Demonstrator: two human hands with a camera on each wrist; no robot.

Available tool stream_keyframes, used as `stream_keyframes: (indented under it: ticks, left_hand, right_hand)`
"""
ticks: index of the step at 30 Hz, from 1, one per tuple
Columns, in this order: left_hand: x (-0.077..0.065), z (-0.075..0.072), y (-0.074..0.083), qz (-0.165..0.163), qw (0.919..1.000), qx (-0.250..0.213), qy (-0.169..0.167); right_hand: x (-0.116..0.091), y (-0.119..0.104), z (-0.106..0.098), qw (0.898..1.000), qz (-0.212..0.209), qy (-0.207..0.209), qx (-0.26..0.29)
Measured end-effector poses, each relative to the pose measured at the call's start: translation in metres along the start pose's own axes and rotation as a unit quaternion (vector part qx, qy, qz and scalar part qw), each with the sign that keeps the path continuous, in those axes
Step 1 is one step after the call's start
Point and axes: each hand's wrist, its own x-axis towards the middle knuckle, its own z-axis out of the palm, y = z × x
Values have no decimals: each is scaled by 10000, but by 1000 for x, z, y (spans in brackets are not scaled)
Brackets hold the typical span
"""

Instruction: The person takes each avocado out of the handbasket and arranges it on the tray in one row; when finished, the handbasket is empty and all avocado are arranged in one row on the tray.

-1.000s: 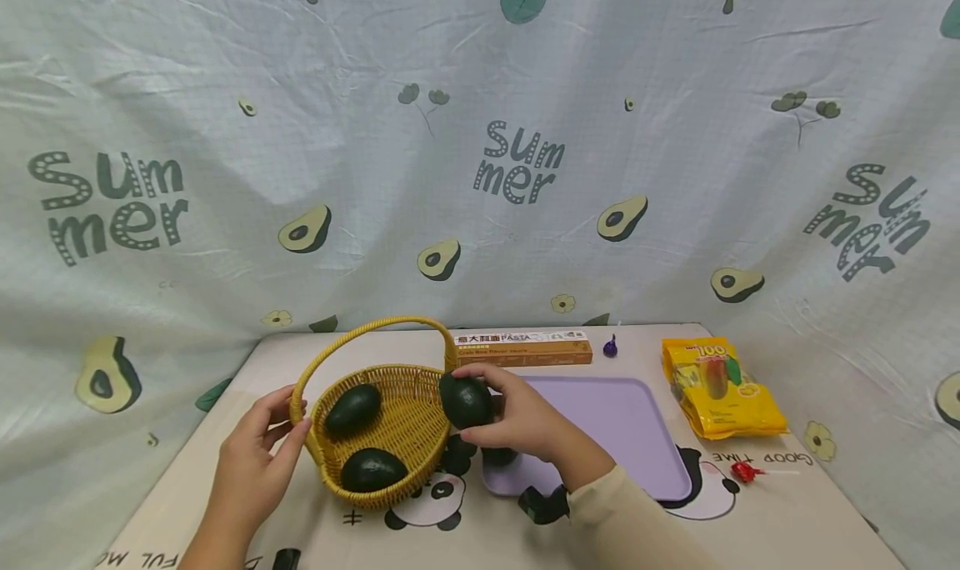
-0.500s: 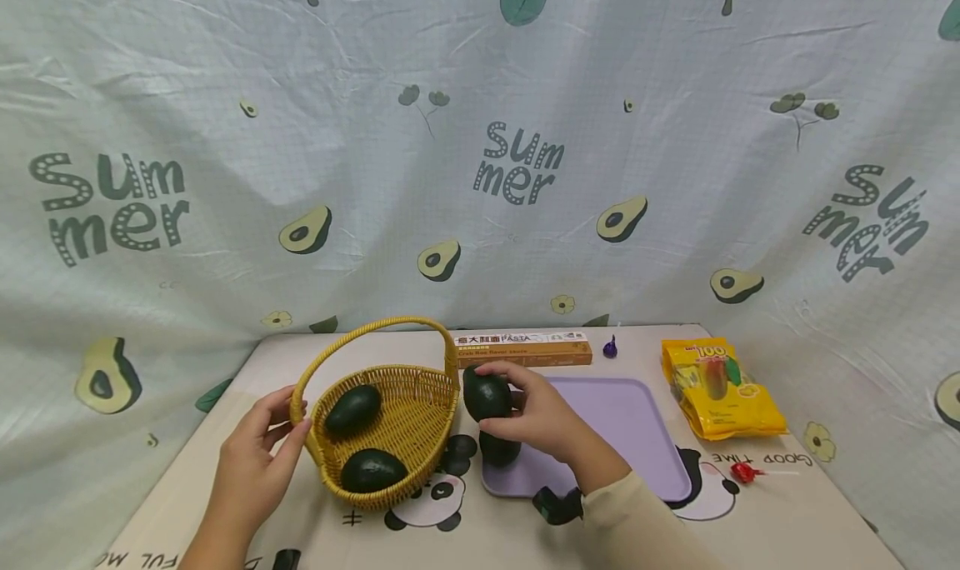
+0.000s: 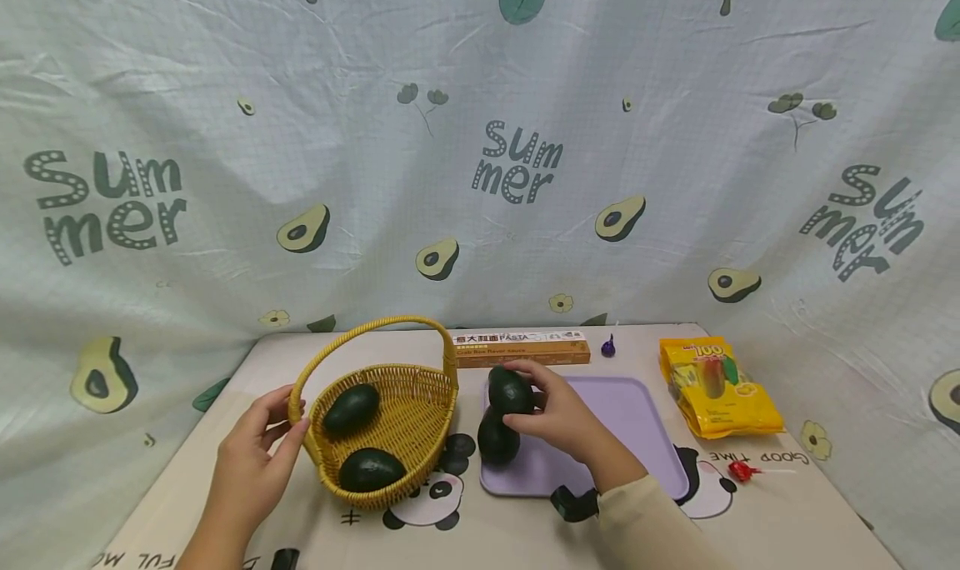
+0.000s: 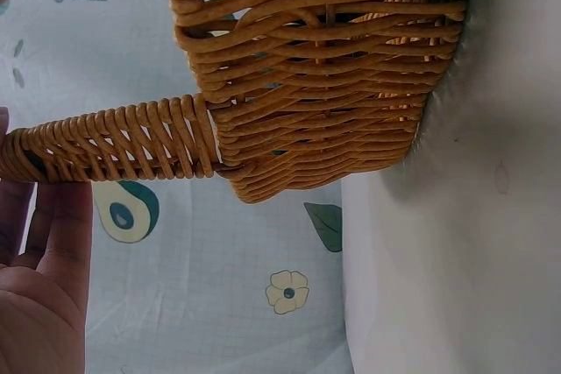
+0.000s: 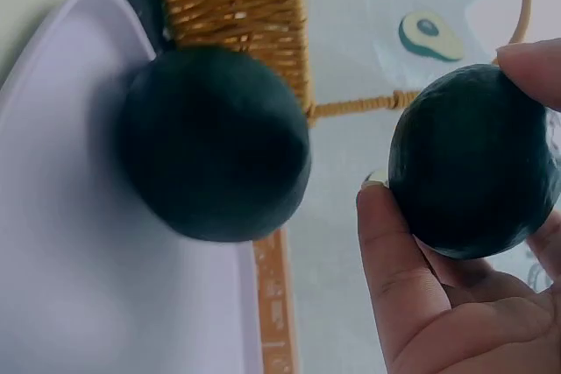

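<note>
Left hand (image 3: 258,453) grips the handle (image 4: 131,142) of the wicker basket (image 3: 420,412) at the basket's left side. Right hand (image 3: 558,412) grasps a dark green avocado (image 3: 510,389) between thumb and fingers, held up to the right of the basket, over the edge of the lilac tray (image 3: 607,437). Second avocado (image 3: 498,438) is on the tray at the edge nearest the basket; right wrist view shows those 2 apart. Basket stands upright with 2 more inside: rear avocado (image 3: 352,409) by its left wall, front avocado (image 3: 372,470) at its near side. Pasta box (image 3: 525,352) lies behind and right of the basket. Yellow bag (image 3: 720,391) sits well right of the basket, beyond the tray; small red item (image 3: 742,471) also far right of the basket, nearer the person.
</note>
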Motion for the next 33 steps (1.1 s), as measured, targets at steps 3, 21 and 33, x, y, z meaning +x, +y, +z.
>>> stream_keyframes:
  ticks: [3, 21, 33]
  left_hand:
    - [0, 0, 1, -30, 10000, 26, -6]
    - [1, 0, -3, 56, 10000, -77, -11]
    - [1, -1, -5, 111, 9999, -111, -29]
  right_hand:
    - [-2, 7, -3, 9998, 143, 83, -91]
    - [-10, 38, -16, 9977, 468, 277, -403]
    - [-15, 47, -17, 9919, 732, 474, -926]
